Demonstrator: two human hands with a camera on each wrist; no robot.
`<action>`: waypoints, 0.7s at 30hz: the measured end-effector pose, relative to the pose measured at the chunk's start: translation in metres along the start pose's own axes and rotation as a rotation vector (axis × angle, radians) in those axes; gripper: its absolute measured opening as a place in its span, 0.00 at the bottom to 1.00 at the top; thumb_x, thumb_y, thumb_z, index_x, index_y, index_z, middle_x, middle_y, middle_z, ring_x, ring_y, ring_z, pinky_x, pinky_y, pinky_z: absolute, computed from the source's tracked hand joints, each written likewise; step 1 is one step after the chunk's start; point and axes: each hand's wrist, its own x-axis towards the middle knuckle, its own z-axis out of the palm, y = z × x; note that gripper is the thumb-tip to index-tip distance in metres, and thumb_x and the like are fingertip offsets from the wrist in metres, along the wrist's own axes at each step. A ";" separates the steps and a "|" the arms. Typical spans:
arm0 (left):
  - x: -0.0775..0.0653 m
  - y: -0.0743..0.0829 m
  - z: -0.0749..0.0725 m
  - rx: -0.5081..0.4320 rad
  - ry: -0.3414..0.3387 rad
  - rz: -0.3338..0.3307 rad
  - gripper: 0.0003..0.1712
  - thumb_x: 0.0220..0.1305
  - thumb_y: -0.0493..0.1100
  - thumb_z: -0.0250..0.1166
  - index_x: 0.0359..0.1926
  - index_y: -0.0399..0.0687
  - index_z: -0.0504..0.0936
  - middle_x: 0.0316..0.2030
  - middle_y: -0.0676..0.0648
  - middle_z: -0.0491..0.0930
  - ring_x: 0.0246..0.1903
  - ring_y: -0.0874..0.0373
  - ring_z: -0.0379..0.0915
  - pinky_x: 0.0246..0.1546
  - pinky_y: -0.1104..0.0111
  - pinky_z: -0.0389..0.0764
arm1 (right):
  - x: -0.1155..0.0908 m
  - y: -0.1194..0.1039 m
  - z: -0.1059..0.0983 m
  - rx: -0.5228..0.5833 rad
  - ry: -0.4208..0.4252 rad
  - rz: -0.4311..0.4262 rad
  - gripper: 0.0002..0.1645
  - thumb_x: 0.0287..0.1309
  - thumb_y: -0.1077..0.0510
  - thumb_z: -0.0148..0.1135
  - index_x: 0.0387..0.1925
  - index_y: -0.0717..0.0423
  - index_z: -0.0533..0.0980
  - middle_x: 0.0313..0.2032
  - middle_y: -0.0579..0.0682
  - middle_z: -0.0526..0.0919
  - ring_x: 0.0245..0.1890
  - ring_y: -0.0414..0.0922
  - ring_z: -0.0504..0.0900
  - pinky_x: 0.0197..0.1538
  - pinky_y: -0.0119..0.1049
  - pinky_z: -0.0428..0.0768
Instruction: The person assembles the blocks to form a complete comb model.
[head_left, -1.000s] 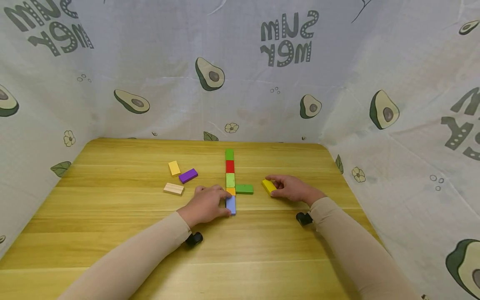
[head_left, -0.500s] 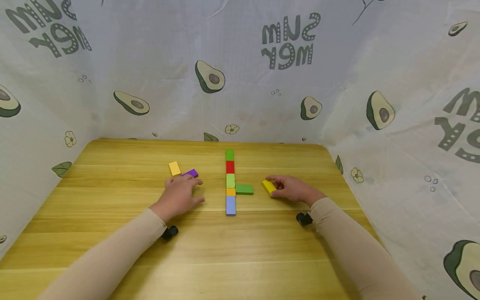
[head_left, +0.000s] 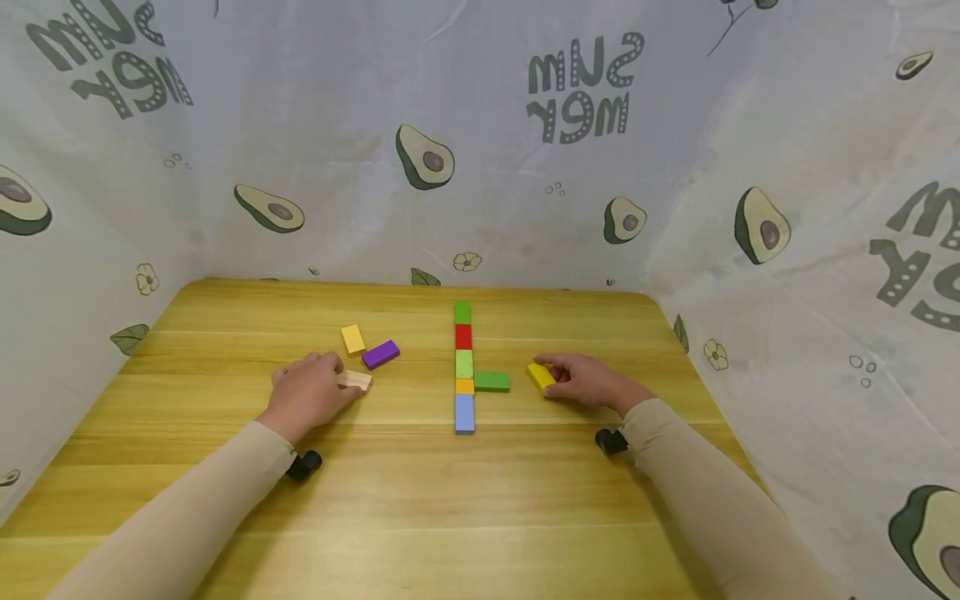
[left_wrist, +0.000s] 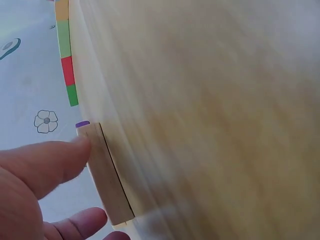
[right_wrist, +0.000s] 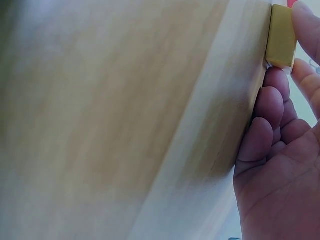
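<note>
My left hand is at the plain wooden block, its thumb along the near side and its fingers curled over the left end, which they hide. In the left wrist view, the thumb touches the block near one end and fingertips lie by the other. My right hand pinches a yellow block between thumb and fingers, low at the table. Between the hands runs a straight row of flat blocks: dark green, red, light green, orange and blue. A green block juts rightward from it.
Behind the left hand lie a purple block and a pale yellow block. The wooden table ends at a white avocado-print cloth on the back and sides. A small black camera sits at each wrist.
My left hand has left the blue block and moved left, past the purple block, to the plain wooden block. My right hand has stayed on the yellow block.
</note>
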 end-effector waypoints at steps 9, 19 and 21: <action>0.005 0.000 0.003 -0.027 -0.020 -0.037 0.40 0.65 0.69 0.69 0.58 0.37 0.79 0.47 0.38 0.84 0.42 0.44 0.79 0.52 0.40 0.65 | -0.002 0.000 0.001 0.014 0.003 0.001 0.36 0.70 0.53 0.69 0.75 0.58 0.69 0.38 0.50 0.74 0.36 0.46 0.70 0.43 0.40 0.69; 0.008 0.004 0.006 -0.046 -0.029 -0.074 0.42 0.65 0.67 0.69 0.61 0.36 0.77 0.55 0.34 0.84 0.46 0.41 0.80 0.52 0.41 0.66 | -0.002 0.003 0.003 0.007 0.011 -0.001 0.36 0.70 0.52 0.69 0.75 0.58 0.70 0.40 0.50 0.75 0.36 0.46 0.70 0.43 0.40 0.69; 0.008 0.004 0.007 -0.048 -0.026 -0.072 0.42 0.64 0.67 0.69 0.62 0.36 0.77 0.55 0.34 0.84 0.44 0.42 0.80 0.51 0.42 0.66 | -0.002 0.003 0.003 0.010 0.013 -0.001 0.36 0.70 0.52 0.68 0.75 0.57 0.70 0.40 0.51 0.75 0.36 0.46 0.70 0.43 0.40 0.69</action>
